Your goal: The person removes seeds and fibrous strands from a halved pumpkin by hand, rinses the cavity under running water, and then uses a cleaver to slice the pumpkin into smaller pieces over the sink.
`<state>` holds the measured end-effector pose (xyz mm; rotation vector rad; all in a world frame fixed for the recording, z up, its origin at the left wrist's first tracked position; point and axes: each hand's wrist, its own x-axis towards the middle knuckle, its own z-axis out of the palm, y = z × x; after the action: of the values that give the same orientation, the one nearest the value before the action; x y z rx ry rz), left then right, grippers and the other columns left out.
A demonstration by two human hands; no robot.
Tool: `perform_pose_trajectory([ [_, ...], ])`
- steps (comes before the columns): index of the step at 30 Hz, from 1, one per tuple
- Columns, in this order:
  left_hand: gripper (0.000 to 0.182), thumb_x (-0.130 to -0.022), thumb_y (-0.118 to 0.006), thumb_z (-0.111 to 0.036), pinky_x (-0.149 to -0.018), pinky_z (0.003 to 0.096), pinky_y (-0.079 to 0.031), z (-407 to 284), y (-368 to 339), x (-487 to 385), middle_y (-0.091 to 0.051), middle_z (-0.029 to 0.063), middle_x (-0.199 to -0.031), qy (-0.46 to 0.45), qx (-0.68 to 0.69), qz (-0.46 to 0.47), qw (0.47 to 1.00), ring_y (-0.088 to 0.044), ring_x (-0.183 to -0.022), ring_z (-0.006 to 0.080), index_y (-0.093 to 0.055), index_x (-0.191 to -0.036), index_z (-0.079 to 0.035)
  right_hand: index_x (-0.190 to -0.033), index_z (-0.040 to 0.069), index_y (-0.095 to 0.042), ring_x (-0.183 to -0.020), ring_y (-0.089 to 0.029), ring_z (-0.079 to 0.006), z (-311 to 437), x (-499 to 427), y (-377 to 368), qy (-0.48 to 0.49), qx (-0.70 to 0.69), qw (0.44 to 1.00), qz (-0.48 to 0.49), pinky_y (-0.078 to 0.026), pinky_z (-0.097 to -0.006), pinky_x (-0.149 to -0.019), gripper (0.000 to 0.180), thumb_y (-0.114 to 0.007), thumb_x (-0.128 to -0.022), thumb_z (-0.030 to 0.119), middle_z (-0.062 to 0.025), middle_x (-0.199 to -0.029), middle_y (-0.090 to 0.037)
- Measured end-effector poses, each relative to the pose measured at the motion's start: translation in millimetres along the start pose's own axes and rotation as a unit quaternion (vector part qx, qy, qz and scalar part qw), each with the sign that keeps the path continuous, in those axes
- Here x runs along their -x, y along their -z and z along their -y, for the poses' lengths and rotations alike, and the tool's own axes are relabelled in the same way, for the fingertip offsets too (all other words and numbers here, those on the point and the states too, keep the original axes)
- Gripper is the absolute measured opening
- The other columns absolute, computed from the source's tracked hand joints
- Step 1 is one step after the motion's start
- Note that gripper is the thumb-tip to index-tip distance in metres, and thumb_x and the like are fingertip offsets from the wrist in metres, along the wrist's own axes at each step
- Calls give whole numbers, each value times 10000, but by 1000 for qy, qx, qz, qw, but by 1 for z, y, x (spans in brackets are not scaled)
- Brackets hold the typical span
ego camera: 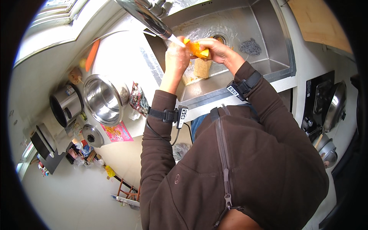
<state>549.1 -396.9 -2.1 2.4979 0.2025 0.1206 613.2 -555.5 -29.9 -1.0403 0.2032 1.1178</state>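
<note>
Over a stainless steel sink (235,18), my left hand (177,56) and my right hand (215,49) both grip an orange-yellow piece of food (199,51), perhaps squash, whose exact kind I cannot tell. Water from the chrome faucet (155,23) runs onto my left hand and the near end of the piece. Below it, a tan, rough-textured block or sponge (202,68) rests on the sink floor. A grey steel-wool scrubber (250,47) lies to the right of the drain (220,38), where orange scraps show.
Left of the sink stand a steel pot (102,99), a bunched patterned cloth or bag (138,99), a carrot (92,56), a rice cooker (66,105) and a lid (93,136). At the right are a hob (317,97) and a wok lid (335,106); a wooden board (319,21) is above.
</note>
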Motion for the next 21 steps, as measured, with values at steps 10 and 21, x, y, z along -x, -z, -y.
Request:
perform_pose_trajectory([
  [10, 463, -786, -686, -218, -759, 422, -554, 10, 19, 9, -687, 237, -866, 132, 51, 8, 990, -690, -823, 383, -542, -1175, -13, -1093, -23, -654, -727, -647, -132, -4, -32, 3, 139, 322, 932, -91, -533, -275, -647, 274, -703, -862, 116, -60, -918, -696],
  [21, 347, -891, -596, -164, -623, 356, -579, -10, 14, 32, -679, 220, -867, 223, 151, 11, 963, -719, -688, 274, -436, -1125, 37, -1087, -21, -610, -854, -668, -191, -34, -32, -10, 120, 146, 978, -86, -533, -304, -752, 374, -702, -731, 49, -115, -995, -680],
])
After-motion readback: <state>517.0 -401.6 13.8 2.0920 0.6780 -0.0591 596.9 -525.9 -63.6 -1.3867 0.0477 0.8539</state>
